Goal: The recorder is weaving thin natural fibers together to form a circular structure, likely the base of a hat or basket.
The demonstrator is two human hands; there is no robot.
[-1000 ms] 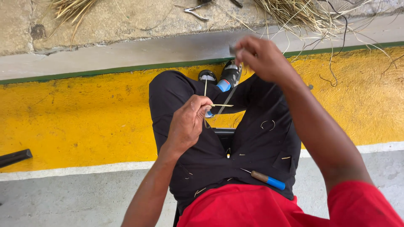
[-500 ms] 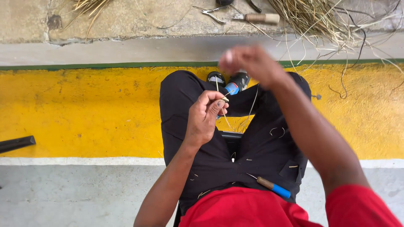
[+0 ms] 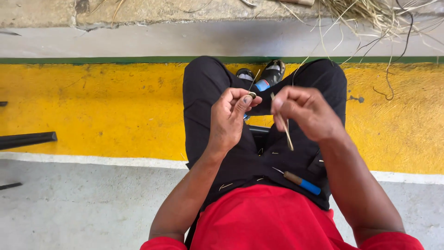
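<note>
My left hand [image 3: 231,115] is raised over my lap, fingers pinched on a small woven coil of straw [image 3: 252,95] with a thin strand sticking up from it. My right hand [image 3: 307,113] is just to its right, fingers closed on a pale straw strip [image 3: 286,134] that hangs down below the fist. The two hands are a few centimetres apart. On my right thigh lies a small tool with a blue and brown handle [image 3: 303,183]. I sit in black trousers [image 3: 203,92] and a red shirt [image 3: 263,217].
A heap of dry straw [image 3: 379,14] lies on the concrete kerb at the top right, with strands trailing down. Below it runs a yellow painted band [image 3: 92,106] edged in green and white. A dark bar [image 3: 27,139] juts in from the left. My sandalled feet [image 3: 266,76] rest ahead.
My right hand has come down and back from its raised reach toward my left hand, pulling the straw strip through. My left hand stays pinched on the coil. The view has tilted down.
</note>
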